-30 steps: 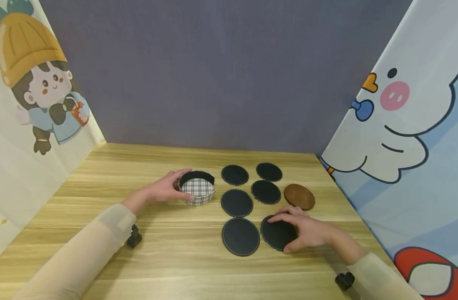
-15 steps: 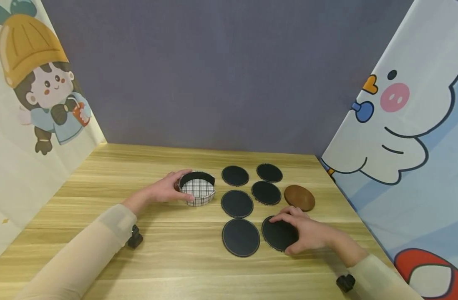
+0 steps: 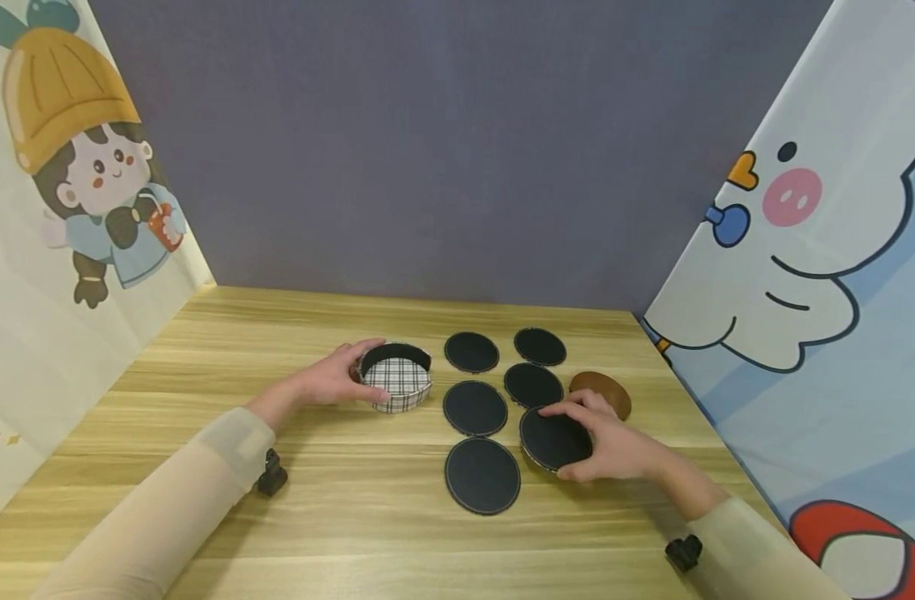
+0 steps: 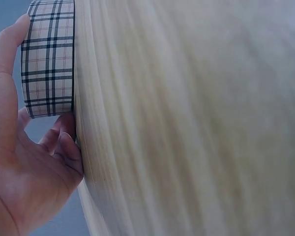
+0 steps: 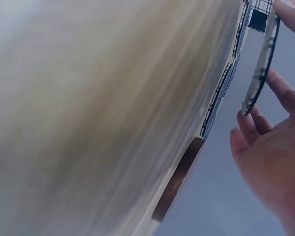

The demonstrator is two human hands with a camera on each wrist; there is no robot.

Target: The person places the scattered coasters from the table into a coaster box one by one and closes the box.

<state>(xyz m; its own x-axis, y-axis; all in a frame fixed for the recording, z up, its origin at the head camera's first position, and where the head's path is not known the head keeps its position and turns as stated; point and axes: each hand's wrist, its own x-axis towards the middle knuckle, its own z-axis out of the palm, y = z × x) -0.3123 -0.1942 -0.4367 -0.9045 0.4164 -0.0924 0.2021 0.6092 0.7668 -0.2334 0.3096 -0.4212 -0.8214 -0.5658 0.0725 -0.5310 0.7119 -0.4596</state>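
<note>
Widely spread right hand point(image 3: 611, 443) pinches a black disc point(image 3: 553, 440); left hand point(image 3: 330, 377) grips plaid holder point(image 3: 405, 402).

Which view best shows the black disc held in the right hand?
The head view: the black disc shows most of its dark top, the right hand overlapping one side. The right wrist view shows it nearly edge-on; the left wrist view doesn't show it.

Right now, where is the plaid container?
In the head view, the plaid container stands left of the black discs, with the left hand gripping it.
</note>
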